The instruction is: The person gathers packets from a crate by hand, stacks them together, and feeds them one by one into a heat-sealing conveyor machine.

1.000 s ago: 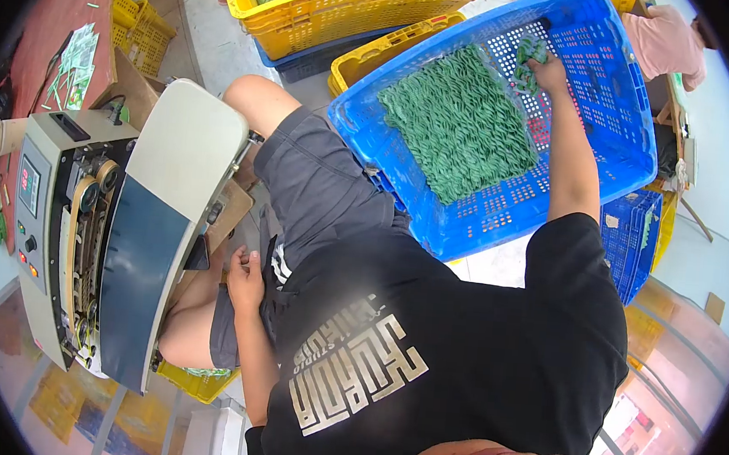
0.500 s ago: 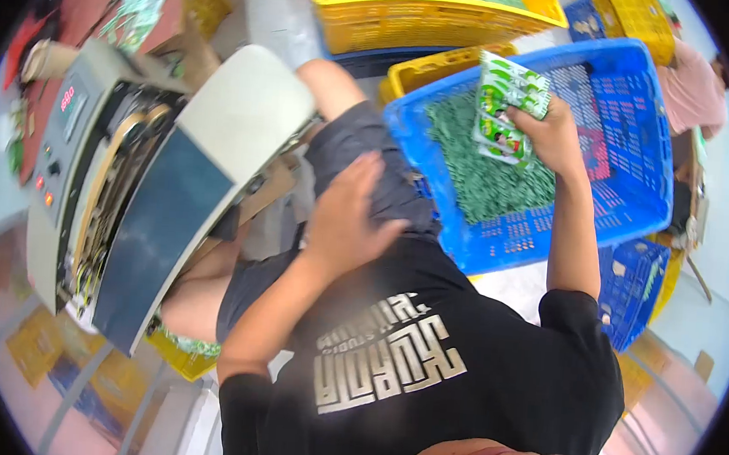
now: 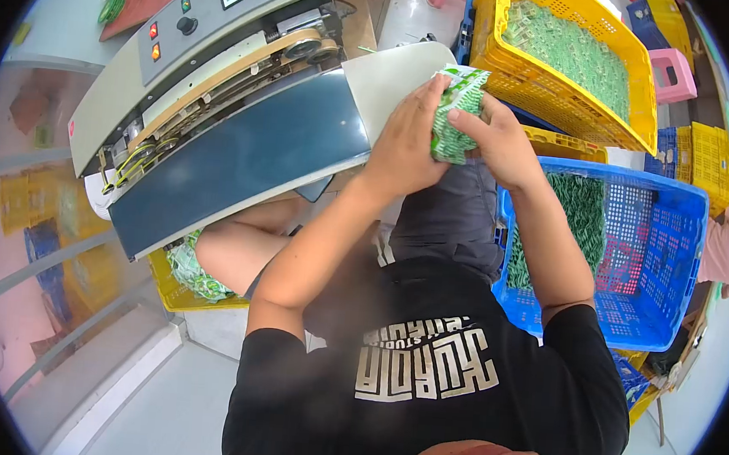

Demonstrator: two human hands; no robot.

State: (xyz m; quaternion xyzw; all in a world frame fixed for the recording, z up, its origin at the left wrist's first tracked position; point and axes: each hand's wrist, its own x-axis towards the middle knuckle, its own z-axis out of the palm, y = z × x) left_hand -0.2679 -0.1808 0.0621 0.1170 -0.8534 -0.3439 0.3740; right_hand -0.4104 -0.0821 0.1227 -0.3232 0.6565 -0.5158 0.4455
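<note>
Both hands come together on a green-and-white printed packet [image 3: 458,116], held above the pale side plate of a machine. My left hand [image 3: 409,138] is closed along the packet's left side, its fingertips near the top edge. From the other side my right hand [image 3: 505,144] grips it, thumb pressed on the front. Green contents seem to show through the packet's face. Close to the left hand is the sealing machine [image 3: 242,160], with a dark blue belt and a lit red and green display. Below my right forearm sits a blue crate [image 3: 656,290] holding many small green pieces.
A yellow crate [image 3: 576,99] filled with small green-wrapped pieces stands at the upper right, with a pink stool [image 3: 673,76] beside it. Under the machine is a yellow bin [image 3: 186,295] of green-and-white packets. At the right edge, another person's pink sleeve [image 3: 721,244] shows.
My right hand has brought the packet from over the blue crate leftward to the machine. My left hand has left my thigh and taken hold too. The view has turned toward the machine.
</note>
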